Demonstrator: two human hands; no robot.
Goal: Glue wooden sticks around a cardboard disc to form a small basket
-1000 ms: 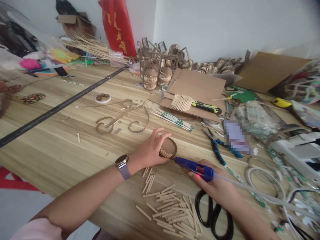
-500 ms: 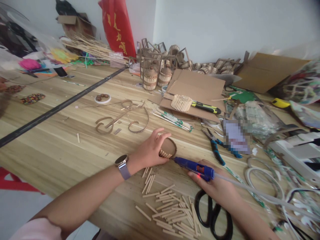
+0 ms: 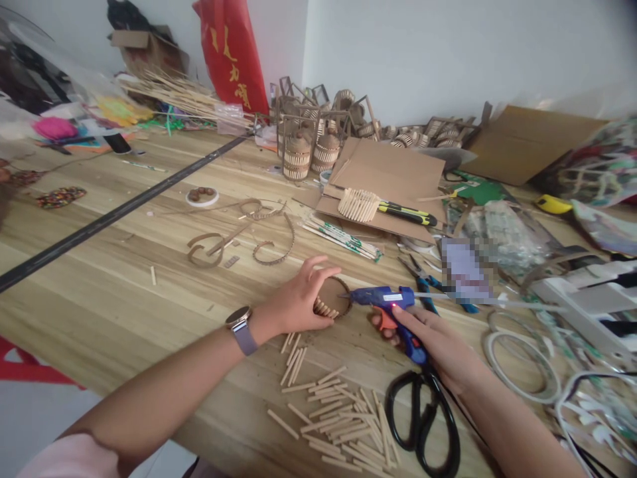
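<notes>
Gluing seems in hand. Round brown base (image 3: 335,290), stick-edged, is clasped leftward by half-curled left hand (image 3: 291,295). From its right, blue plastic glue gun (image 3: 382,296), firmly wrapped by right hand (image 3: 440,342), is aimed inward. Steady tip placement is called for. Nearside of base: short pale wooden sticks (image 3: 343,415) strewn.

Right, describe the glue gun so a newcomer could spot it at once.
On the wooden table, find the loose pile of short sticks. Beyond it and to the right, the person's right hand grips the glue gun, which points at the round piece in the left hand. Its orange trigger and glowing red light set it apart from the blue-handled pliers behind.
</notes>
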